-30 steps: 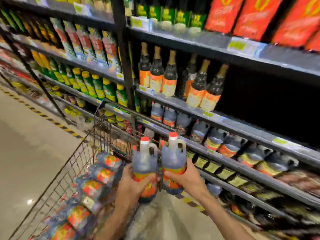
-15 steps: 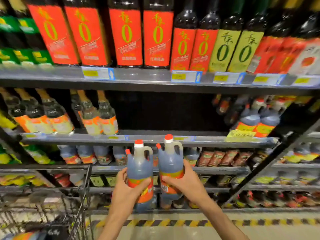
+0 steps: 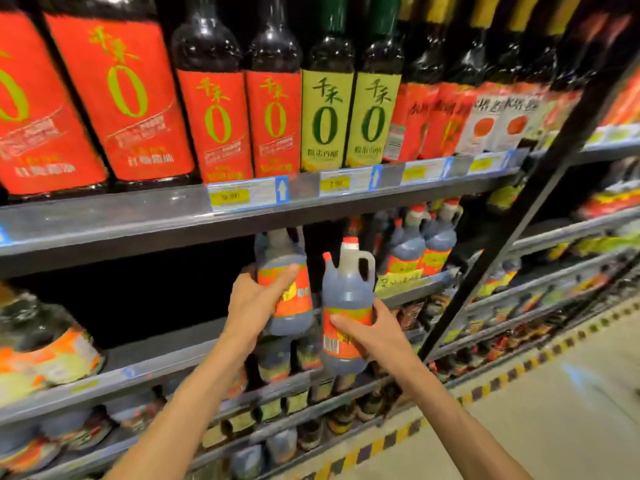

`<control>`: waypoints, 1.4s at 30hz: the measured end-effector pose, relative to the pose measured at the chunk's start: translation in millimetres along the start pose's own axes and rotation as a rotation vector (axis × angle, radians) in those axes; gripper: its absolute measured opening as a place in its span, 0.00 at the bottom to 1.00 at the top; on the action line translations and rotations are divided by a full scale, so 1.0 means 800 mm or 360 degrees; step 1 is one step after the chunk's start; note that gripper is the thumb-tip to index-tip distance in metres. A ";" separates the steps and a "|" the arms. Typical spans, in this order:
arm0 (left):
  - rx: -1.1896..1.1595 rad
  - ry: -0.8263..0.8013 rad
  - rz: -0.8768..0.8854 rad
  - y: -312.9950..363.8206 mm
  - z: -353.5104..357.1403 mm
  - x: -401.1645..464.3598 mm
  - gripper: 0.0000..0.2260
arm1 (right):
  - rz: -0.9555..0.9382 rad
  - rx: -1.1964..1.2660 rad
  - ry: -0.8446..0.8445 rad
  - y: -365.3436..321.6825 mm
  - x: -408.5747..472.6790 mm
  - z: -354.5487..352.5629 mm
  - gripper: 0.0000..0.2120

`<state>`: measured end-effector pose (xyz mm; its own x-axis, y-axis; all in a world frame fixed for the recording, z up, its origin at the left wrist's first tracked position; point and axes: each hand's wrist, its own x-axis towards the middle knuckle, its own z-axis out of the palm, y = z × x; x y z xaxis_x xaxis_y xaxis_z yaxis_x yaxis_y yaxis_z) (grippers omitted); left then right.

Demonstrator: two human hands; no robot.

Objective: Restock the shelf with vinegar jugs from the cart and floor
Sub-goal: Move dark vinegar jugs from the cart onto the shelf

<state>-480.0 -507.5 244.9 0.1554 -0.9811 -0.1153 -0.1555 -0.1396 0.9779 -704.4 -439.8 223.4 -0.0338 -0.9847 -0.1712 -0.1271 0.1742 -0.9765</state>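
I hold two dark vinegar jugs with orange labels, one in each hand. My left hand (image 3: 258, 301) grips the left jug (image 3: 289, 289), raised so its top is hidden behind the upper shelf edge (image 3: 138, 220). My right hand (image 3: 372, 327) grips the right jug (image 3: 346, 299), red cap visible, a little lower and in front of the shelf. A dark gap (image 3: 156, 289) on the middle shelf lies left of the jugs. Matching jugs (image 3: 420, 244) stand on that shelf to the right.
Tall bottles with red and green labels (image 3: 273, 123) fill the shelf above. A black upright post (image 3: 519, 216) slants at right. Lower shelves hold smaller bottles (image 3: 277, 362). Yellow-black floor tape (image 3: 450, 403) runs along the shelf base. The cart is out of view.
The view swung from the cart to face the shelves closely. Both hands lifted the jugs up to the middle shelf, the left jug now higher and partly under the upper shelf.
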 end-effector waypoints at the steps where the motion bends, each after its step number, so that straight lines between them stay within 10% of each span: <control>1: 0.0040 0.0012 0.0038 0.009 0.007 0.014 0.23 | 0.0002 0.0010 0.0021 -0.001 0.009 -0.005 0.40; 6: 0.0222 0.0095 0.0317 0.005 0.034 0.067 0.40 | -0.0043 0.0045 0.0067 -0.018 0.054 -0.022 0.32; 14: 0.0263 0.0169 0.0225 -0.024 0.066 0.067 0.41 | -0.0142 -0.0033 0.0025 -0.040 0.127 -0.045 0.25; 22: 0.0412 0.0269 0.0240 -0.031 0.077 0.059 0.48 | -0.0400 -0.0293 0.0036 -0.032 0.190 -0.032 0.43; 32: 0.0766 0.0410 0.0239 -0.051 0.090 0.059 0.41 | -0.0262 -0.0670 0.0072 0.019 0.213 -0.018 0.48; 37: 0.0790 0.0437 0.0267 -0.053 0.100 0.082 0.36 | -0.0332 -0.0801 0.0197 0.032 0.237 -0.003 0.31; 42: 0.0715 0.0490 0.0215 -0.053 0.115 0.125 0.30 | -0.0397 -0.0803 0.0488 0.035 0.260 0.012 0.40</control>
<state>-547.6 -611.7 175.8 0.3723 -0.9192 0.1281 -0.5839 -0.1247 0.8022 -705.1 -640.0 159.4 -0.2157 -0.9612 0.1718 -0.6163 -0.0025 -0.7875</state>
